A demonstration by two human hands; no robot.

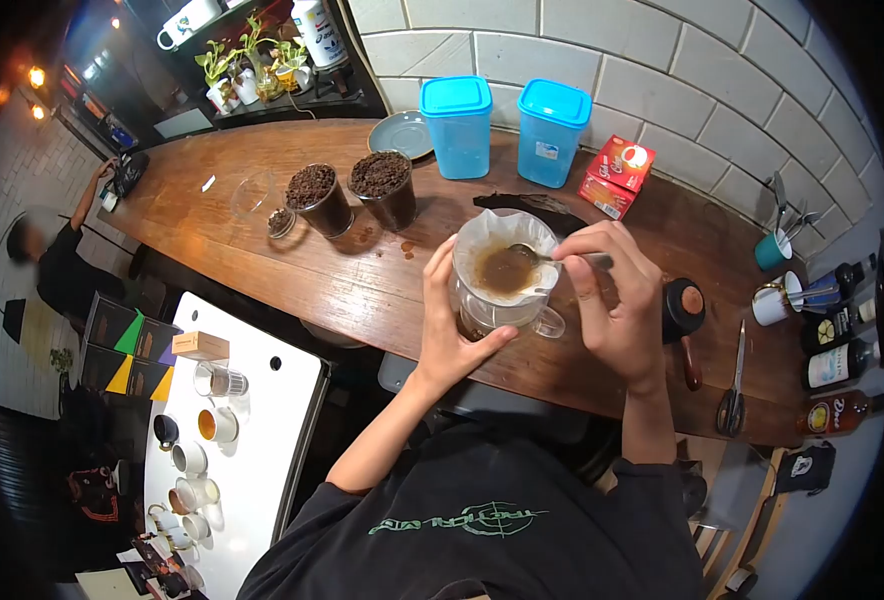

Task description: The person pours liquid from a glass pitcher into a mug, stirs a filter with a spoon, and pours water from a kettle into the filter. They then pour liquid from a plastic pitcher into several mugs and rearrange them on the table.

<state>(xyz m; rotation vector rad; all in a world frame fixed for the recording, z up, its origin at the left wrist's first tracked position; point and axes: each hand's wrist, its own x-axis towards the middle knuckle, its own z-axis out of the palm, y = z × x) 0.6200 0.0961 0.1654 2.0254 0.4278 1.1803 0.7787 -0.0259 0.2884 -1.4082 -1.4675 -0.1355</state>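
Wooden counter [292, 270], tiled wall: left hand [449, 330] grips glass dripper [502, 285]; right hand [617, 300] pinches spoon [547, 257].

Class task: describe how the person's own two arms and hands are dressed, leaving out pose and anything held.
Both hands, left hand and right hand, are bare, with no gloves, rings or watch visible. The forearms are uncovered. A dark top with green chest lettering has sleeves ending near the elbows.

2 bright blue tubs [456, 126], a red carton [617, 176], white filter paper [492, 235] around brown coffee, dark wooden counter [262, 250].
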